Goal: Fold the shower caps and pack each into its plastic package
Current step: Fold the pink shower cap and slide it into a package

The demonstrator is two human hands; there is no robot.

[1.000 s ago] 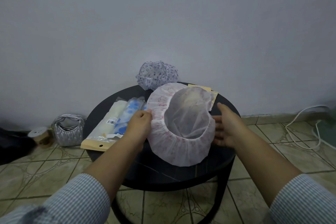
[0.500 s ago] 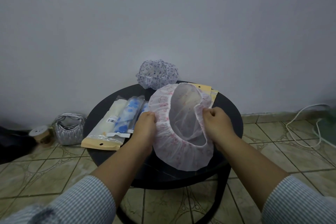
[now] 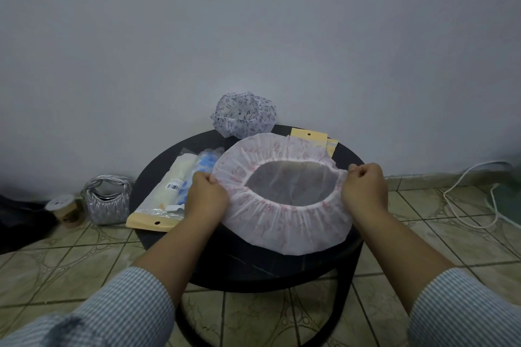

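Two hands gripped one shower cap. The left hand (image 3: 208,196) and right hand (image 3: 364,191) each had fingers curled around the elastic rim at opposite sides, stretching the opening into a wide oval. The pink-patterned shower cap (image 3: 284,222) was thin, translucent, gathered plastic with ruffled pleats, held just above the round black table (image 3: 253,267). To the left lay two filled clear plastic packages (image 3: 172,194) with tan card headers, one holding a cream cap, one a blue cap. At the far right, two empty packages (image 3: 313,136) showed tan headers. At the far edge sat one crumpled blue-patterned shower cap (image 3: 244,114). On the tiled floor stood one silver quilted bag (image 3: 107,200).
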